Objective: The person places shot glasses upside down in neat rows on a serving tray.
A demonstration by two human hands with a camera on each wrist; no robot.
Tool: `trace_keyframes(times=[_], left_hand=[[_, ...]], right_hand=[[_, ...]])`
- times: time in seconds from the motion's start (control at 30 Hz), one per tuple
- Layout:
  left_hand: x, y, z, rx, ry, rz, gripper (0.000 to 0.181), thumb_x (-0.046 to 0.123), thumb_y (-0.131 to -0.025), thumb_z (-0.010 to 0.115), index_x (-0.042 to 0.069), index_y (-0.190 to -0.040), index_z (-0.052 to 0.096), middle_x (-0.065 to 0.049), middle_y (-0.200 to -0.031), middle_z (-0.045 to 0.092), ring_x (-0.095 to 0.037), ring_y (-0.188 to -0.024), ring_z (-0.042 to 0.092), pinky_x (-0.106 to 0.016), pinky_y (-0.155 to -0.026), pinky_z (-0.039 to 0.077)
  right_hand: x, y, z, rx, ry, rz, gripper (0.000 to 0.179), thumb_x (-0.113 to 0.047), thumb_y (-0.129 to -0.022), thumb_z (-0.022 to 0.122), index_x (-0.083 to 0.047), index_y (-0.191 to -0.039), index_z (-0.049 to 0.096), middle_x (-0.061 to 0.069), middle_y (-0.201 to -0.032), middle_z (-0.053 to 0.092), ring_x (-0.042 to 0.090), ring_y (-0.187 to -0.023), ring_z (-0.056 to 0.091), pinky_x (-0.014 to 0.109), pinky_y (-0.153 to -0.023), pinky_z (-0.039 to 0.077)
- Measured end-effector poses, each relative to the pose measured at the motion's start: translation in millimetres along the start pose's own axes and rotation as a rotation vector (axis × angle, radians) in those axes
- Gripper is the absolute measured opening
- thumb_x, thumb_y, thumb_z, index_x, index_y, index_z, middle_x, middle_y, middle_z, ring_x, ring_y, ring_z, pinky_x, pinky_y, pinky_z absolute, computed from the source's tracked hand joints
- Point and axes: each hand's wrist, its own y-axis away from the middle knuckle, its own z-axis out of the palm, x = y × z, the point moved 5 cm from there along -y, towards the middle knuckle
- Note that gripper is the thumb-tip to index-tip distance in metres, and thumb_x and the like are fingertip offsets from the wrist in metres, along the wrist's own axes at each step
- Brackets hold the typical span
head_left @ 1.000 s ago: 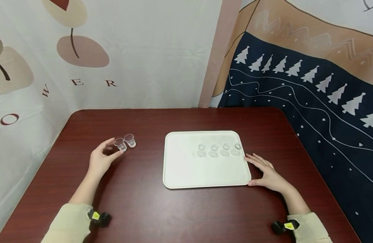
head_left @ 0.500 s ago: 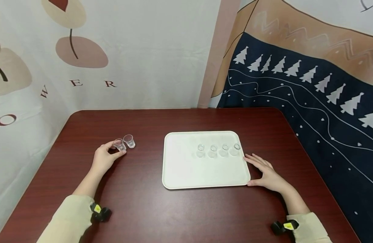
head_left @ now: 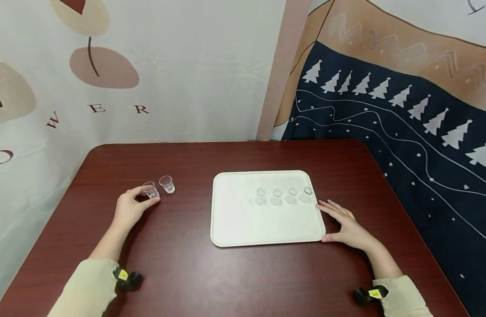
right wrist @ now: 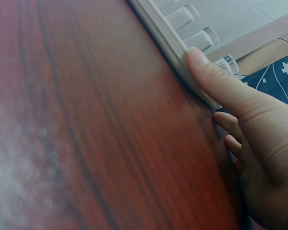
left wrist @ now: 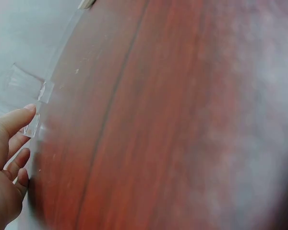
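Observation:
With thumb and fingers my left hand (head_left: 128,208) pinches a small clear shot glass (head_left: 152,191), rim upward and leaning slightly left. Beside it on the right, a second clear shot glass (head_left: 167,185) stands upright on the table. In the left wrist view, my left thumb lies across the held glass (left wrist: 32,126). My right hand (head_left: 347,226) rests at the right edge of the white tray (head_left: 243,224), fingers spread, the thumb near its front corner. Several shot glasses (head_left: 277,197) stand in a row on the tray, narrow bases up.
The dark red-brown wooden table (head_left: 243,281) spreads under everything. A pale printed cloth (head_left: 195,79) hangs behind and to the left, and a navy cloth (head_left: 385,154) with white trees lies to the right.
My left hand has closed its grip on the left shot glass and shifted it slightly left, widening the gap to the second glass. My right hand stays at the tray edge.

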Motion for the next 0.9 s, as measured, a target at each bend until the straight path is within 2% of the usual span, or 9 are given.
trace_keyframes(times=[0.07, 0.2, 0.27, 0.4, 0.5, 0.67, 0.9], left_hand=[[0.9, 3.5, -5.6, 0.013, -0.012, -0.002, 0.045, 0.025, -0.081, 0.078, 0.001, -0.118, 0.066, -0.019, -0.106, 0.063, -0.028, -0.099, 0.052, -0.029, -0.076, 0.039], [10.0, 11.9, -17.3, 0.056, -0.049, 0.033, 0.043, 0.025, -0.082, 0.078, 0.002, -0.117, 0.067, -0.016, -0.1, 0.064, -0.023, -0.09, 0.051, -0.025, -0.068, 0.039], [18.4, 16.5, -21.9, 0.082, -0.062, 0.074, 0.041, 0.023, -0.083, 0.077, 0.002, -0.117, 0.067, -0.014, -0.095, 0.064, -0.02, -0.085, 0.049, -0.023, -0.065, 0.038], [38.0, 25.0, -25.5, 0.112, -0.059, 0.176, 0.041, 0.018, -0.084, 0.075, 0.0, -0.12, 0.065, -0.013, -0.095, 0.065, -0.021, -0.082, 0.047, -0.02, -0.063, 0.037], [55.7, 29.8, -22.4, 0.097, -0.052, 0.262, 0.041, 0.013, -0.085, 0.073, -0.003, -0.121, 0.063, -0.015, -0.1, 0.064, -0.024, -0.085, 0.047, -0.021, -0.064, 0.037], [86.8, 35.0, -10.2, 0.015, -0.052, 0.382, 0.039, 0.011, -0.088, 0.069, -0.003, -0.123, 0.061, -0.012, -0.104, 0.063, -0.023, -0.087, 0.047, -0.027, -0.066, 0.035], [123.8, 36.2, 14.0, -0.058, -0.056, 0.464, 0.04, 0.016, -0.087, 0.071, 0.004, -0.125, 0.063, -0.004, -0.103, 0.064, -0.016, -0.09, 0.048, -0.033, -0.068, 0.04]], right_hand=[[-0.4, -0.4, 0.7, -0.001, 0.001, -0.003, 0.091, -0.035, -0.065, 0.087, -0.016, -0.144, 0.045, 0.013, -0.148, 0.037, 0.039, -0.139, 0.017, 0.064, -0.1, 0.01], [-0.2, -0.6, 1.4, -0.006, 0.003, -0.001, 0.091, -0.036, -0.066, 0.087, -0.016, -0.144, 0.044, 0.012, -0.149, 0.037, 0.038, -0.139, 0.018, 0.063, -0.1, 0.011], [-0.1, -0.3, 1.0, -0.005, 0.0, 0.004, 0.091, -0.036, -0.065, 0.087, -0.017, -0.144, 0.044, 0.012, -0.149, 0.037, 0.038, -0.139, 0.017, 0.063, -0.1, 0.01], [0.2, 0.2, 0.6, -0.007, 0.001, 0.012, 0.092, -0.036, -0.065, 0.087, -0.018, -0.144, 0.044, 0.012, -0.149, 0.036, 0.038, -0.139, 0.017, 0.064, -0.1, 0.01], [0.5, 0.3, 1.0, -0.007, 0.006, 0.009, 0.091, -0.036, -0.066, 0.087, -0.018, -0.144, 0.044, 0.012, -0.149, 0.037, 0.038, -0.139, 0.017, 0.064, -0.1, 0.011], [1.4, -0.1, 2.0, -0.011, 0.006, 0.006, 0.091, -0.036, -0.066, 0.086, -0.017, -0.144, 0.044, 0.012, -0.149, 0.036, 0.038, -0.139, 0.017, 0.063, -0.1, 0.011], [0.1, -0.2, 0.4, -0.003, 0.001, 0.008, 0.091, -0.036, -0.065, 0.087, -0.017, -0.144, 0.044, 0.012, -0.149, 0.037, 0.038, -0.139, 0.017, 0.064, -0.1, 0.011]])
